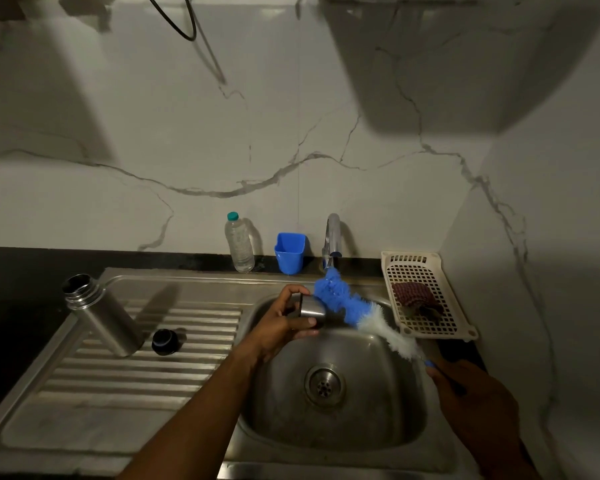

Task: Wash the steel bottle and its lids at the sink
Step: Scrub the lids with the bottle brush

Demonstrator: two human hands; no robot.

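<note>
Over the sink (378, 431), the left hand (281, 323) curls round the steel cup lid (313, 310); the right hand (471, 396) grips the brush (340, 303), bristles touching it (no water visible). The steel bottle (104, 317) and black lid (165, 341) wait on the drainboard (118, 393), seemingly unwashed.

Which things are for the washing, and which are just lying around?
For the washing: steel bottle, black lid, steel lid in the left hand, bottle brush in the right hand.
Lying around: plastic water bottle, blue cup, white basket, scrub pad.
</note>
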